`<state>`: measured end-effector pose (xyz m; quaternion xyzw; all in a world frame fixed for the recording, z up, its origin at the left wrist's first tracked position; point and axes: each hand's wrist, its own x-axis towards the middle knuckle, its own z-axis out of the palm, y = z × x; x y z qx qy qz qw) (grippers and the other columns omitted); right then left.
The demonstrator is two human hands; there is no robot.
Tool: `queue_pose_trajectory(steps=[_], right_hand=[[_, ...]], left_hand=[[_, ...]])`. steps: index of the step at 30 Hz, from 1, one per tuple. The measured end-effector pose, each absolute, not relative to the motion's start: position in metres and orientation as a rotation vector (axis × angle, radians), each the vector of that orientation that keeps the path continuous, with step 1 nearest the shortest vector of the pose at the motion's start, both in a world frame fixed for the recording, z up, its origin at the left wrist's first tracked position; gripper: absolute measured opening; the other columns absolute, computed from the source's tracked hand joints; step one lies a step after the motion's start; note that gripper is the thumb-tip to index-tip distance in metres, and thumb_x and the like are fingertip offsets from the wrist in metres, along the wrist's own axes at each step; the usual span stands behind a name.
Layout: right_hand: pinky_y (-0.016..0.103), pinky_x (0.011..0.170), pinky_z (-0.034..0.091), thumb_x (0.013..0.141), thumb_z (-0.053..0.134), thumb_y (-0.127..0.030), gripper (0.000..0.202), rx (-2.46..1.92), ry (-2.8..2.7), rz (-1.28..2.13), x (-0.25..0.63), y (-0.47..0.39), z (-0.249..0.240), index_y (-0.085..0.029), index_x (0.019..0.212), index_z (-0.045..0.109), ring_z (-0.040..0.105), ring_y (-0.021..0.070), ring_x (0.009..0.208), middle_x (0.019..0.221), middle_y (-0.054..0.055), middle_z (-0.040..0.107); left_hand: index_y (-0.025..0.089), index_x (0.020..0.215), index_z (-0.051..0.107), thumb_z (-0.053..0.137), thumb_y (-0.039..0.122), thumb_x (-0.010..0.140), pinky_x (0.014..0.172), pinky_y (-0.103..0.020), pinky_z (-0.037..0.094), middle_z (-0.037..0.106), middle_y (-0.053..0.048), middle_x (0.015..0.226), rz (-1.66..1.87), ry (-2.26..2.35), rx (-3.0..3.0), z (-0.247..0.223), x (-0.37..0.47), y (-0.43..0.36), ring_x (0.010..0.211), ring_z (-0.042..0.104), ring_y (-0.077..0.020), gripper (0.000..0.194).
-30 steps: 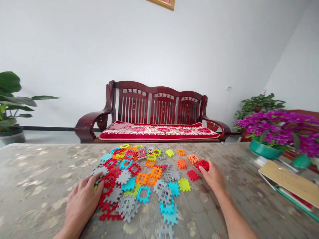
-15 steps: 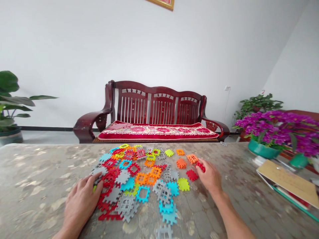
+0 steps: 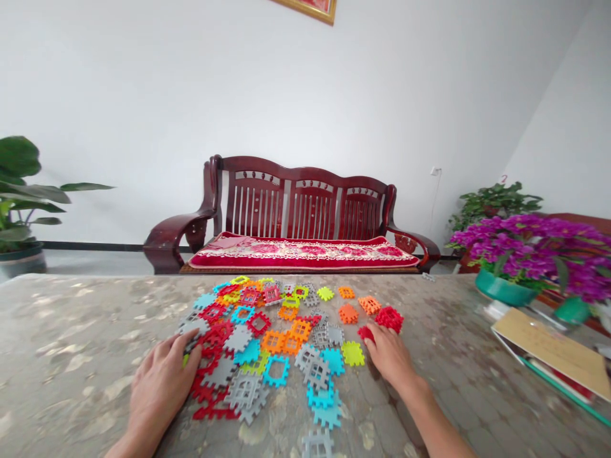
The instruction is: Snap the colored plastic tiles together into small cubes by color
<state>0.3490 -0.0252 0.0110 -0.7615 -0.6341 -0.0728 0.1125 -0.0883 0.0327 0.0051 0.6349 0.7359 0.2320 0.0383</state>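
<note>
My right hand (image 3: pixel 392 361) has shifted off the red cluster (image 3: pixel 389 319) to the adjacent red tile (image 3: pixel 364 333) on the worktop (image 3: pixel 86 362). Fingers contact the tile; grip closure cannot be determined. Left hand (image 3: pixel 160 381): at pile edge, grip unclear.

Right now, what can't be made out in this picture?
All in the head view:
Lime piece: mostly hidden by the left hand.
Flat red piece: partly covered by the right hand, so whether it is gripped is unclear.
Framed picture: cut off by the top edge.
Nearest gray piece: cut off by the bottom edge.
</note>
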Motion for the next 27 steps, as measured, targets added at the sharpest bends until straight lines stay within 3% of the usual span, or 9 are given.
queue_pose_trajectory(steps=[5,11,16,27], right_hand=[[0.036,0.094,0.045,0.085,0.058,-0.027,0.042,-2.27,-1.846,-0.194,0.349,-0.024,0.011,-0.019,0.126,0.061,0.063,0.0274,0.11,0.127,0.012,0.066],[0.036,0.093,0.047,0.083,0.057,-0.025,0.046,-2.28,-1.77,-0.184,0.348,-0.021,0.01,-0.013,0.127,0.059,0.064,0.0276,0.109,0.119,0.014,0.069],[0.036,0.094,0.046,0.078,0.059,-0.022,0.051,-2.127,-1.708,-0.288,0.348,-0.02,0.012,-0.017,0.128,0.057,0.064,0.0264,0.106,0.113,0.011,0.07],[0.039,0.09,0.046,0.082,0.052,-0.042,0.065,-2.12,-1.226,-0.388,0.408,-0.021,0.033,-0.012,0.139,0.044,0.064,0.0296,0.104,0.118,0.013,0.069]], left_hand=[[0.022,0.132,0.06,0.03,0.047,0.094,0.108,-0.052,0.039,0.057,-0.016,0.136,0.707,2.244,1.936,0.007,-0.088,0.032,0.128,0.049,-0.0354,0.054],[0.021,0.133,0.058,0.025,0.05,0.095,0.109,-0.052,0.038,0.055,-0.016,0.137,0.684,2.23,1.9,0.012,-0.086,0.03,0.131,0.047,-0.0363,0.058],[0.022,0.133,0.058,0.026,0.048,0.095,0.108,-0.051,0.038,0.056,-0.015,0.136,0.692,2.241,1.914,0.009,-0.088,0.032,0.13,0.048,-0.0356,0.057],[0.021,0.133,0.058,0.024,0.048,0.094,0.109,-0.05,0.038,0.056,-0.016,0.136,0.671,2.236,1.923,0.012,-0.086,0.031,0.13,0.048,-0.0358,0.059]])
